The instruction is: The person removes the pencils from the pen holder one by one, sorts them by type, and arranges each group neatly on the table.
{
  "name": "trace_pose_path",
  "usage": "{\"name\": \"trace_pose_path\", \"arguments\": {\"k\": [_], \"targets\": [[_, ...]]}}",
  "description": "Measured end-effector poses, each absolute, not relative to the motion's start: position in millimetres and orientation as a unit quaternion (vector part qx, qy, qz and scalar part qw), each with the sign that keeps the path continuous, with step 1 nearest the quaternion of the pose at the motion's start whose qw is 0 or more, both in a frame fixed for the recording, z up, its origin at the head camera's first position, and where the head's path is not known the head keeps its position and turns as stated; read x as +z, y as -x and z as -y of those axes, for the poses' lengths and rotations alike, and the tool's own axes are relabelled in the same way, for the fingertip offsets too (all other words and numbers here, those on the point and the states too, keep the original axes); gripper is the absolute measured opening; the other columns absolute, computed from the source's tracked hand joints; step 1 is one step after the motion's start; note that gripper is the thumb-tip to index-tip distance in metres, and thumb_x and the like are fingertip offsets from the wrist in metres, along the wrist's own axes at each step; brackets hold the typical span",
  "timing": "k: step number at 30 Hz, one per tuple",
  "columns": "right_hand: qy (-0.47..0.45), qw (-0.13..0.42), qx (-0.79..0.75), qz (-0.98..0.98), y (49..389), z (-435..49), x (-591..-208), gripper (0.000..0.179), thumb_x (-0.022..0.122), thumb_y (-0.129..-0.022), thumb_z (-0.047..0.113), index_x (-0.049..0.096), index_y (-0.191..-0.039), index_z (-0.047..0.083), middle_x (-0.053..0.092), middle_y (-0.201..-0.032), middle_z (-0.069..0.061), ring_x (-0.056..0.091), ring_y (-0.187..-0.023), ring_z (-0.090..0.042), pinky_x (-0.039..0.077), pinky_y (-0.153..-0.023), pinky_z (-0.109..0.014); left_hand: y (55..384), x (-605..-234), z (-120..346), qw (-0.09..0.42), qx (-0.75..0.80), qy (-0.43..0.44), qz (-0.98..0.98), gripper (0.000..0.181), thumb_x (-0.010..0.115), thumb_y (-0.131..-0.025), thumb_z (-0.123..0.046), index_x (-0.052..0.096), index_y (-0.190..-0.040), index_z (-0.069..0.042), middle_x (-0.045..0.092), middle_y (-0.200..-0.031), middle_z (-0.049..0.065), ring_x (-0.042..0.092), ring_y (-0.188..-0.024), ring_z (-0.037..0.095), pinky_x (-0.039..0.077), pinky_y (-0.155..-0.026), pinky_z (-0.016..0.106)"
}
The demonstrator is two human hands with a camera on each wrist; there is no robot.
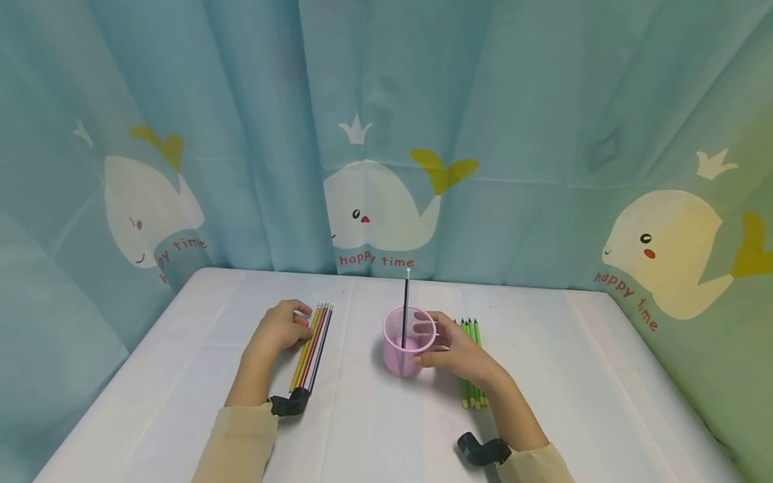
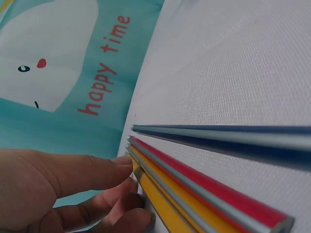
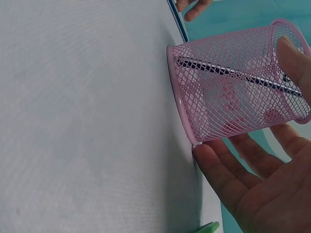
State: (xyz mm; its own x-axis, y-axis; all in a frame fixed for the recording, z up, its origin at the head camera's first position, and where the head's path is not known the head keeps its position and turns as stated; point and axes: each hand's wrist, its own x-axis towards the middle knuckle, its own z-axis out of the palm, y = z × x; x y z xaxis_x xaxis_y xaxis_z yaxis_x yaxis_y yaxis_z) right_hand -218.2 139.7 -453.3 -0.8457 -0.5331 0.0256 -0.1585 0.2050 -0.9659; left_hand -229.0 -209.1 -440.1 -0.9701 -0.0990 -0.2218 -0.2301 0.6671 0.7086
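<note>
In the head view, a pink mesh pencil cup (image 1: pixel 400 362) stands upright on the table, with one dark pencil (image 1: pixel 405 302) leaning in it. My right hand (image 1: pixel 461 352) grips the cup from its right side; in the right wrist view the thumb lies over the rim and the fingers spread along the mesh (image 3: pixel 228 87). On the left, yellow, red and dark blue pencils (image 1: pixel 313 349) lie side by side. My left hand (image 1: pixel 282 327) is at their left edge, thumb tip at the outer yellow pencil (image 2: pixel 150 189), other fingers loosely bent beside it.
Several green pencils (image 1: pixel 472 396) lie on the white table (image 1: pixel 362 436), partly under my right hand and forearm. A blue curtain (image 1: pixel 386 80) with whale prints hangs behind the table's far edge. Dark wrist cameras (image 1: pixel 483 451) sit on both wrists.
</note>
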Motion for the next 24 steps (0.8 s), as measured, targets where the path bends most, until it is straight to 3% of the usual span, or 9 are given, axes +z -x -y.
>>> {"name": "trace_pose_path", "arguments": {"k": [8,15,24], "targets": [[0.227,0.163,-0.59,-0.758,217.9,-138.1,-452.4,0.075,0.08,-0.08,0.011,0.042,-0.144,0.005,0.049,-0.144,-0.025,0.052,-0.129,-0.041,0.043,-0.109,-0.056,226.3,-435.8,208.1,0.079,0.391,0.088,-0.913,0.041,0.072,-0.085,-0.003,0.06,-0.124,0.0,0.066,-0.097,0.013,0.062,-0.067,0.018,0.054,-0.055,0.027],[0.222,0.164,-0.588,-0.76,217.9,-138.0,-452.4,0.076,0.08,-0.08,0.011,0.041,-0.145,0.005,0.049,-0.144,-0.024,0.052,-0.129,-0.04,0.044,-0.109,-0.054,223.2,-423.7,207.1,0.041,0.377,0.07,-0.923,0.039,0.069,-0.086,-0.004,0.062,-0.124,-0.001,0.068,-0.105,0.016,0.064,-0.075,0.021,0.055,-0.059,0.029],[0.227,0.161,-0.588,-0.759,217.4,-139.1,-452.5,0.075,0.081,-0.08,0.012,0.043,-0.144,0.006,0.05,-0.142,-0.022,0.053,-0.127,-0.041,0.043,-0.109,-0.055,216.8,-399.3,194.4,-0.032,0.369,0.024,-0.929,0.033,0.065,-0.091,-0.013,0.064,-0.124,-0.008,0.07,-0.114,0.012,0.064,-0.103,0.032,0.052,-0.083,0.048]]}}
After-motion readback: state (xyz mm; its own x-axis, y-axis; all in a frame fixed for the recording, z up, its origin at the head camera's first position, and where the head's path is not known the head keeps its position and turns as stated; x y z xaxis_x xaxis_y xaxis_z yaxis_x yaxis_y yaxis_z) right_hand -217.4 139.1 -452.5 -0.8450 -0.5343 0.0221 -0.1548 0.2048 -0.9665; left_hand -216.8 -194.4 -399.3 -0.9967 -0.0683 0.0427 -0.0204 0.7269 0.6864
